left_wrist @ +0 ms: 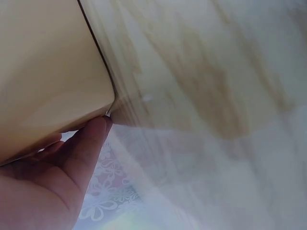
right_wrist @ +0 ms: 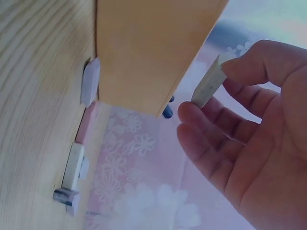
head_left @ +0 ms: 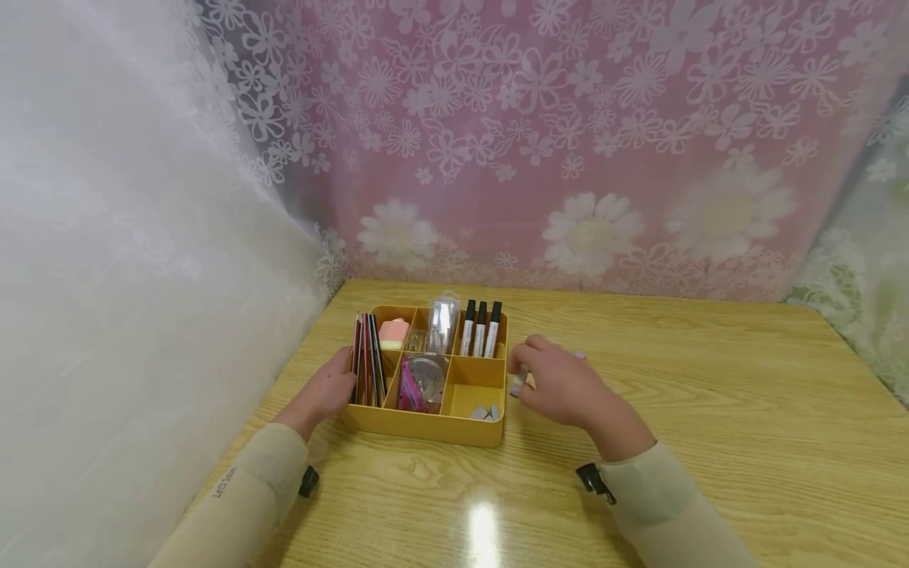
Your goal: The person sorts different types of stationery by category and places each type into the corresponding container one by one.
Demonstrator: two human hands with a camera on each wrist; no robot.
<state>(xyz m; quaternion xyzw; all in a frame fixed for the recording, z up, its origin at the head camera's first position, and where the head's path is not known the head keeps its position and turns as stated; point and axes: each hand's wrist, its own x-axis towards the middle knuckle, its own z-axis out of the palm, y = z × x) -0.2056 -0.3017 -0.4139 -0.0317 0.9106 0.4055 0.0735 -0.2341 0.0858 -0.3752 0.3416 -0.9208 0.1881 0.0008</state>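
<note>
A yellow organizer box with several compartments stands on the table. My left hand grips its left side; in the left wrist view the thumb touches the box's edge, and the other fingers are partly hidden. Just right of the box, my right hand pinches a small white eraser between thumb and fingertips, apart from the box wall. The front right compartment holds a few small erasers. More small blocks like erasers, one pale lavender, one pink and one white, lie on the table beside the box.
Pencils stand in the left compartment. Other compartments hold a pink-and-yellow item, a clear case, black-capped markers, a clear round tape-like item and a pink item. Floral curtains hang behind the wooden table.
</note>
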